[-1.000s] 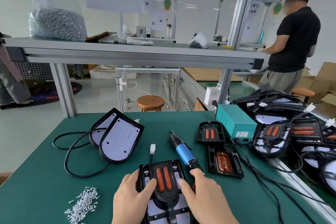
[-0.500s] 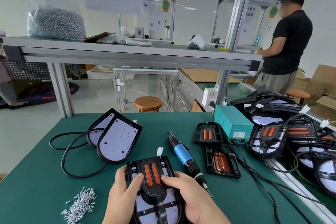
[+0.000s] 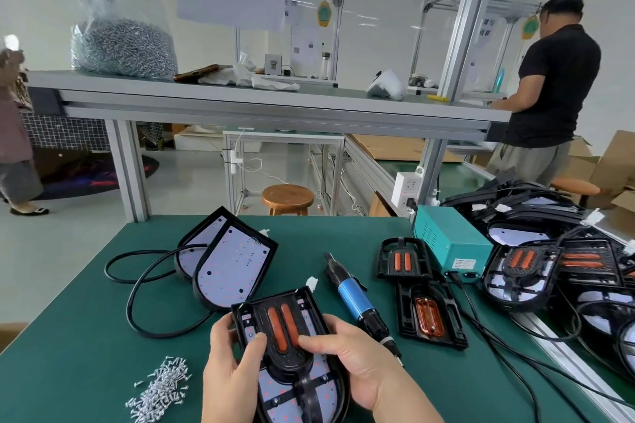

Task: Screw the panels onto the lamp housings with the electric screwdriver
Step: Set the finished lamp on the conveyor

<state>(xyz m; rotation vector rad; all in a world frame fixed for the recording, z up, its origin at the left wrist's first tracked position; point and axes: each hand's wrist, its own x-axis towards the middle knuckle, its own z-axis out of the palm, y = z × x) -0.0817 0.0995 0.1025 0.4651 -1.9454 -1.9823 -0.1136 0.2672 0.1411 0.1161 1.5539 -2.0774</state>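
left hand (image 3: 230, 364): grips lamp housing (image 3: 323, 388) at its left edge, thumb on the black panel (image 3: 281, 326) | right hand (image 3: 354, 364): grips its right edge, thumb on panel | housing: between both hands, near edge of table (image 3: 86, 336) | screwdriver (image 3: 354, 299): lying on table, just right of right hand | screws (image 3: 161, 388): heap, left of left hand

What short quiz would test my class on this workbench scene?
1. True or false: the screwdriver lies on the table, in neither hand.
2. The loose screws lie: A) near the left hand; B) beside the screwdriver; C) on the green box.
3. What do the left hand and right hand both hold?

Key: 1 true; 2 A; 3 the lamp.
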